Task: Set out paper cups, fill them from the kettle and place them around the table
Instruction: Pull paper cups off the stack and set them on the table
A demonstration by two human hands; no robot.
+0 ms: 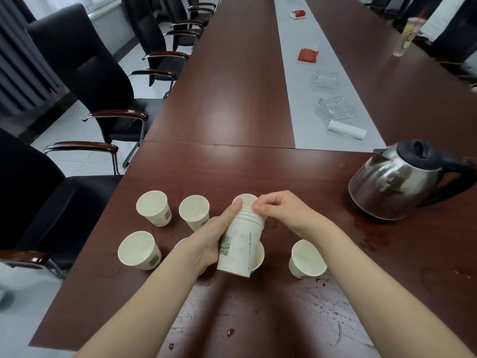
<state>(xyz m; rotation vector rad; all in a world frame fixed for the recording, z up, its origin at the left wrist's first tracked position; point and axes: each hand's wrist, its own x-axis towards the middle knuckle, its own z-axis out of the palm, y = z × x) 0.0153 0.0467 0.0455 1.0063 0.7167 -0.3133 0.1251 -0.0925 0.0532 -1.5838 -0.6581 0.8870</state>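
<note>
My left hand (206, 241) grips a stack of white paper cups with green print (241, 244) above the dark wooden table (219, 120). At the stack's top rim, my right hand (281, 210) pinches the topmost cup. Several single cups stand upright around the stack: two at the back left (154, 208) (194, 211), one at the front left (139, 250), one at the right (307, 258). Two more are partly hidden behind my left hand and the stack. A steel kettle with a black handle (402, 179) stands at the right.
Water is spilled on the table by the kettle's base (371, 233) and near the front edge. Glass ashtrays (335, 108), a white roll (347, 129) and red packets (308, 55) lie along the grey centre strip. Black armchairs (90, 81) line the left side.
</note>
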